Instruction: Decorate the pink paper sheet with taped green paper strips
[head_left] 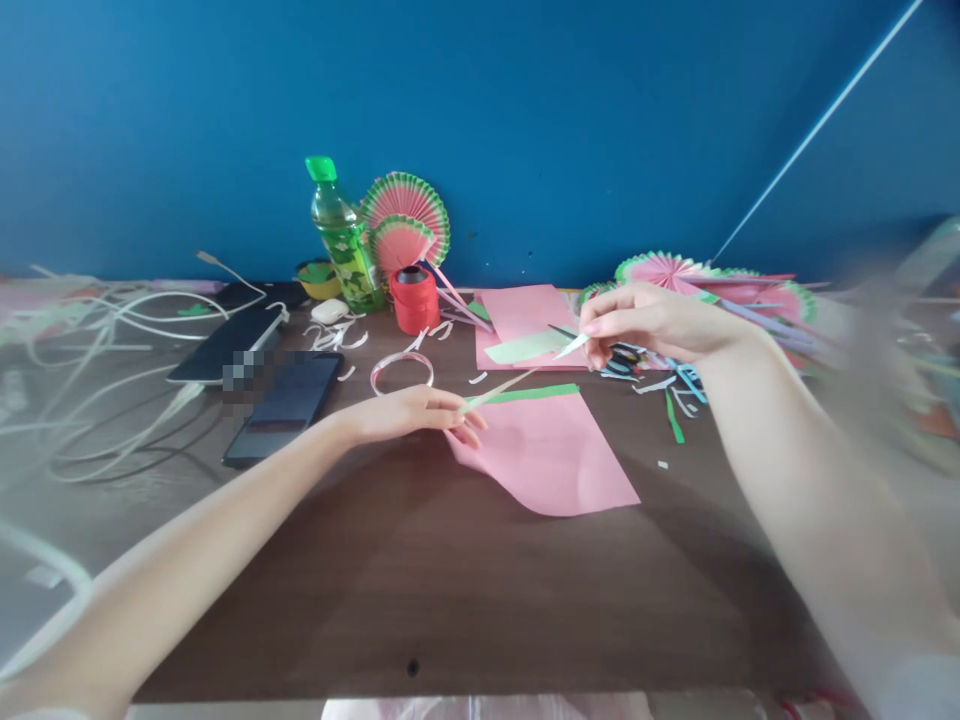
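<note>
The right hand (637, 318) pinches a white strip (573, 346). The left hand (431, 414) pinches a narrow pale strip (498, 389) slanting toward it; whether the 2 join, I cannot tell. Beneath, a green-edged pink sheet (562, 455) lies on the desk (420, 590), its left side raised. Beyond sit a tape ring (403, 356) and 2 pleated paper fans (412, 205) beside a bottle (349, 258).

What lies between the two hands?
In the head view, a thin pale strip slants up from the left hand toward the right hand, by the green-edged pink sheet. Whether it joins the white piece in the right hand is unclear.
</note>
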